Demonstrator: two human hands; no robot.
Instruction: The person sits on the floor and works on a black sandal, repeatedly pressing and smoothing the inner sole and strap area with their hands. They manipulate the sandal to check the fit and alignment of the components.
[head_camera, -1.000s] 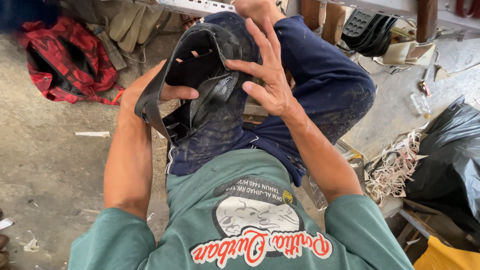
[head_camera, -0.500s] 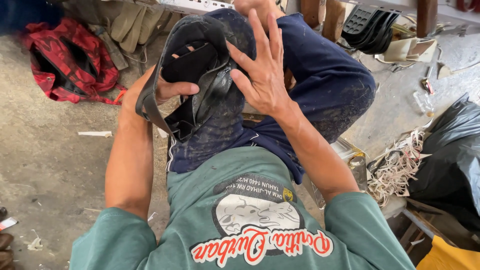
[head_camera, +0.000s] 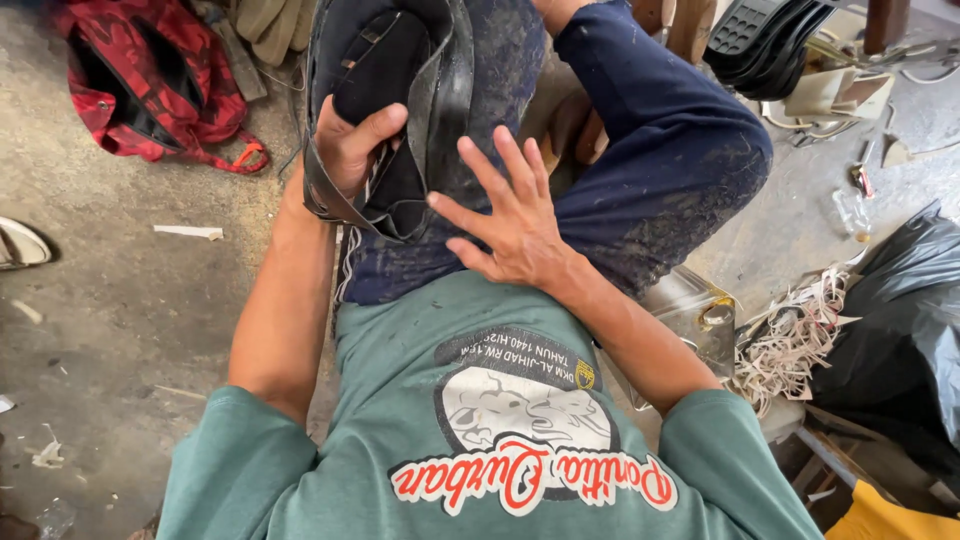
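Gripping black shoe upper, left hand, right hand splayed

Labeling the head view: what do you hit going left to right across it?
Pale sandal → red bag → left hand on the black shoe upper → right hand → dark blue trouser knee → pale strip scraps → black plastic bag.

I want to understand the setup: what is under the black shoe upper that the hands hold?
Under the black shoe upper is the person's lap in dark blue trousers. Whatever fills the upper is hidden.
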